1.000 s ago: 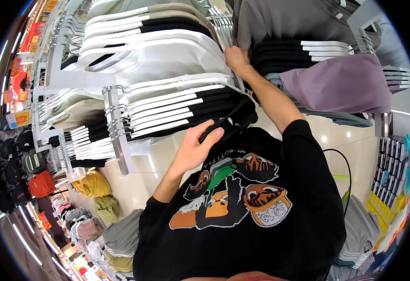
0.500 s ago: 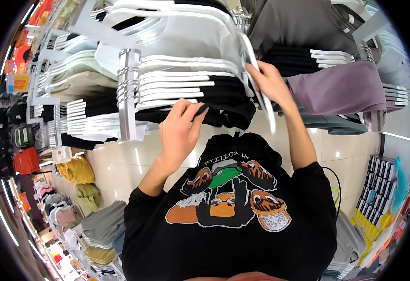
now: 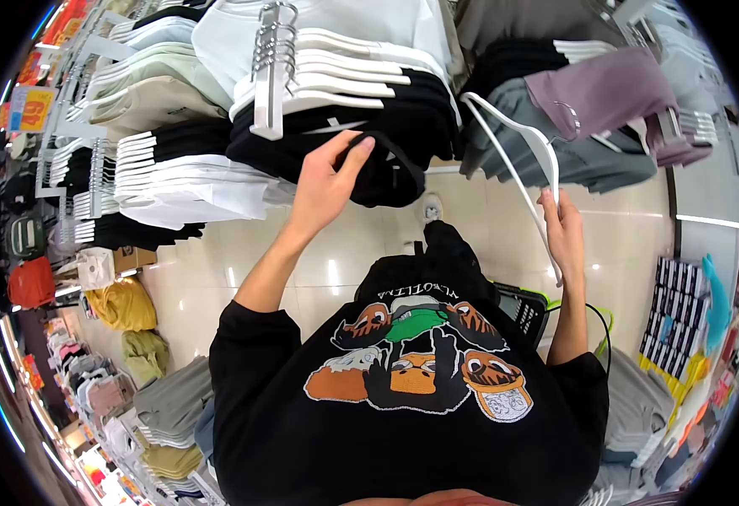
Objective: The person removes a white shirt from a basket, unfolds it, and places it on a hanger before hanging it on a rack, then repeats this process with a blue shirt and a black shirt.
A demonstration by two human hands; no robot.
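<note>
My left hand (image 3: 327,185) pinches the edge of a black T-shirt (image 3: 390,179) at the front of the rack, near its neck opening. The shirt hangs from those closed fingers, and its lower part is bunched against the garments behind. Off to the right, my right hand (image 3: 565,232) grips one end of a white hanger (image 3: 540,150). No garment is on this hanger, which stands tilted with its metal hook pointing right. Beside my left hand, white hangers (image 3: 335,83) with black shirts crowd a metal rail (image 3: 268,101).
A mauve garment (image 3: 601,84) lies over grey-green clothes (image 3: 513,135) on the right rack. White shirts (image 3: 192,190) hang at left. A black and green basket (image 3: 521,308) stands on the tiled floor (image 3: 302,261), and boxes (image 3: 677,316) are stacked at far right.
My right hand has drawn the white hanger away from the rack, down and to the right. My left hand keeps its pinch on the black T-shirt, now pulled out further. The view has shifted.
</note>
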